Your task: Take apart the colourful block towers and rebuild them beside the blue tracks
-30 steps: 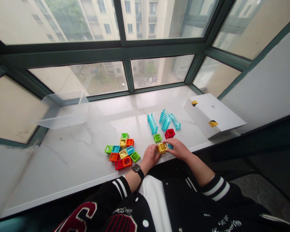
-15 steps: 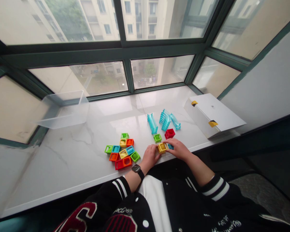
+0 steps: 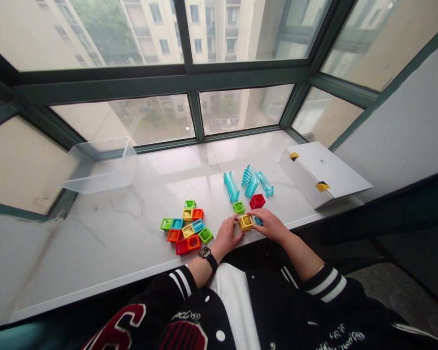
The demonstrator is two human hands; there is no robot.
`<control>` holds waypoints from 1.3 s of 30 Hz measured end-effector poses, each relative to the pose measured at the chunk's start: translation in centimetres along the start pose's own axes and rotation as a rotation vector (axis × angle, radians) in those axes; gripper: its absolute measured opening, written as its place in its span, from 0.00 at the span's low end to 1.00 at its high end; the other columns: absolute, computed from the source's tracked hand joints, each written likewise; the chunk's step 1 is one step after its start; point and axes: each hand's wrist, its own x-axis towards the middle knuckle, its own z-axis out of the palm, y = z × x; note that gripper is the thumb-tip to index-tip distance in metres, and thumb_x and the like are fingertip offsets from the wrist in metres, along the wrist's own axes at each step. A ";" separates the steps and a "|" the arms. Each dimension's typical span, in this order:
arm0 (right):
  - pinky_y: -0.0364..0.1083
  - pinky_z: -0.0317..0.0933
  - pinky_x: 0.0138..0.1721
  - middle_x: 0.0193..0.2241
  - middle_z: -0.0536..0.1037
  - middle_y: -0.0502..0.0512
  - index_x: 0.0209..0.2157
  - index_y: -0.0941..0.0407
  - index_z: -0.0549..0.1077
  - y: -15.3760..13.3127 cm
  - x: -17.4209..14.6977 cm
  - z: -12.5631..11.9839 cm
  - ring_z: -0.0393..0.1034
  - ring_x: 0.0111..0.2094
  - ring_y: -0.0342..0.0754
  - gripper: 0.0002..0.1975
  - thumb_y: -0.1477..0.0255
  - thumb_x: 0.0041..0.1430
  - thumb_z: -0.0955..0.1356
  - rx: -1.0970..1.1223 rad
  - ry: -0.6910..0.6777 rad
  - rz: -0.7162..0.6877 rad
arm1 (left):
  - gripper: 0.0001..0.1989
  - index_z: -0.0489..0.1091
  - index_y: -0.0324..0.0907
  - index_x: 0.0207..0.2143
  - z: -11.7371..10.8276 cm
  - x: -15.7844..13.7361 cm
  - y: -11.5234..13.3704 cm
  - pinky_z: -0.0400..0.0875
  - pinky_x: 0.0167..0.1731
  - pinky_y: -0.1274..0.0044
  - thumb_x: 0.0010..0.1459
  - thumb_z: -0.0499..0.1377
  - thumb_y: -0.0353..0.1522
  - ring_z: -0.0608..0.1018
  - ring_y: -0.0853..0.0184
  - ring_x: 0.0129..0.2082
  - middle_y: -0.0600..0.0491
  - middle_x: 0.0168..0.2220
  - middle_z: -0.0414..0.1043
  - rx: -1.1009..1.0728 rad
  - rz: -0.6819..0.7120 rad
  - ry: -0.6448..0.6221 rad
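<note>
A yellow open-sided toy block stands near the front edge of the white sill, between my two hands. My left hand, with a black watch on its wrist, has its fingers curled at the block's left side. On the other side, my right hand grips the same block between thumb and fingers. Partly covered by that hand is a blue block. Just behind the yellow block are a green block and a red block.
Clear blue ribbed track pieces lie farther back. Left of my hands sits a cluster of several coloured blocks. A clear plastic bin stands at far left by the window. A white box-like object with yellow-black tabs is at right.
The view has shifted slightly. Both hands stay around the yellow block, with hardly any visible movement.
</note>
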 end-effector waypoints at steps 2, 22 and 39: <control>0.63 0.66 0.64 0.55 0.80 0.61 0.60 0.51 0.76 -0.1 0.0 -0.1 0.74 0.58 0.60 0.27 0.75 0.58 0.75 -0.012 -0.003 -0.002 | 0.45 0.56 0.46 0.71 -1.0 -0.4 0.9 0.79 0.50 0.63 0.55 0.71 0.32 0.79 0.58 0.49 0.42 0.59 0.72 -0.084 -0.018 -0.011; 0.53 0.73 0.55 0.48 0.80 0.58 0.52 0.49 0.80 -12.1 4.0 1.3 0.77 0.50 0.53 0.11 0.71 0.70 0.69 0.203 0.179 -0.331 | 0.15 0.77 0.46 0.49 -21.6 -11.5 -3.3 0.75 0.57 0.59 0.68 0.59 0.43 0.80 0.55 0.52 0.47 0.49 0.80 0.311 -0.187 0.569; 0.53 0.68 0.53 0.56 0.78 0.60 0.58 0.48 0.77 -12.4 5.4 9.6 0.76 0.55 0.62 0.22 0.64 0.63 0.75 -0.157 -0.539 -0.002 | 0.25 0.69 0.46 0.68 -13.7 -4.7 -3.0 0.51 0.71 0.43 0.71 0.55 0.39 0.64 0.43 0.72 0.41 0.72 0.64 0.625 -0.186 0.220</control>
